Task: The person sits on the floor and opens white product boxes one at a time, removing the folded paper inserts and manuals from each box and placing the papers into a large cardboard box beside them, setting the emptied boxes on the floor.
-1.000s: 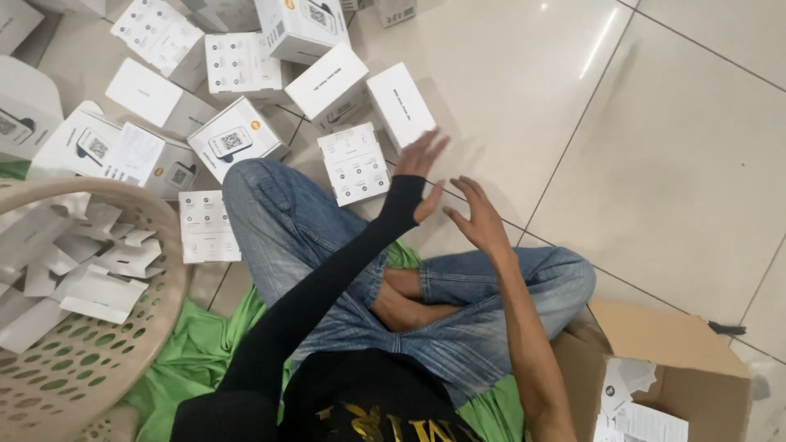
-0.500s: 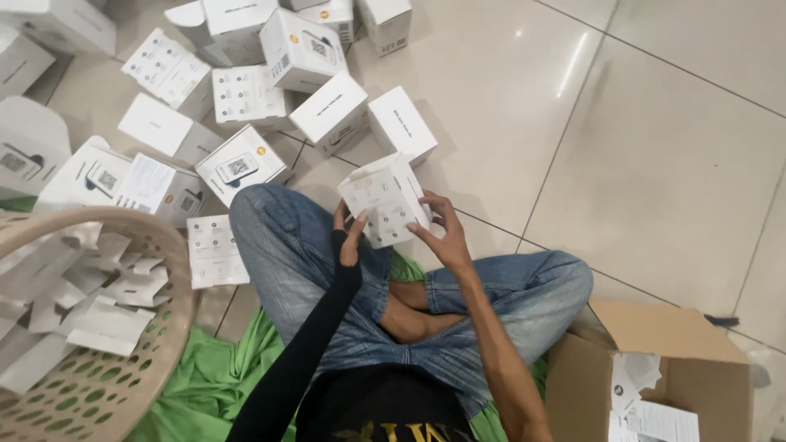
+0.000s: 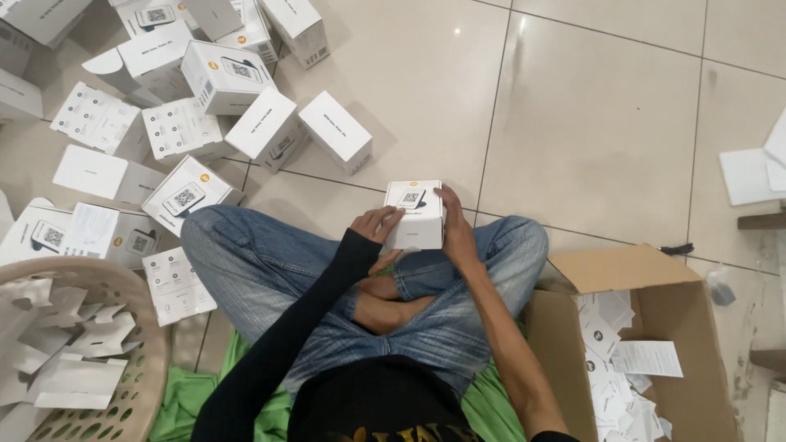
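White cardboard is what most of the scene is made of. The person sits cross-legged on a tiled floor [image 3: 589, 123], and holds a small white box [image 3: 414, 214] just above the knees, over the crossed legs in blue jeans [image 3: 270, 270]. The left hand [image 3: 378, 225], at the end of a black sleeve [image 3: 286, 352], curls against the box's left side with the fingers bent round its near edge; the right hand [image 3: 455, 229] clasps the right side, thumb laid along the top edge. Both hands are half closed on the box, so it is gripped from two sides and kept level, its printed top face turned up toward the camera, which seems to let the person read or check it.

Beyond the knees, toward the far left corner of the floor, lies a loose pile of similar white boxes [image 3: 205, 82], some upright, some tipped on their sides; they are near enough to reach from where the person sits. At the left edge of the view stands a tan plastic laundry basket [image 3: 151, 368] filled with folded white card inserts [image 3: 65, 360]. At the right, just beside the person's thigh, an open brown carton [image 3: 622, 270] holds white printed leaflets [image 3: 622, 360]. A green cloth [image 3: 188, 401] is spread under the person.
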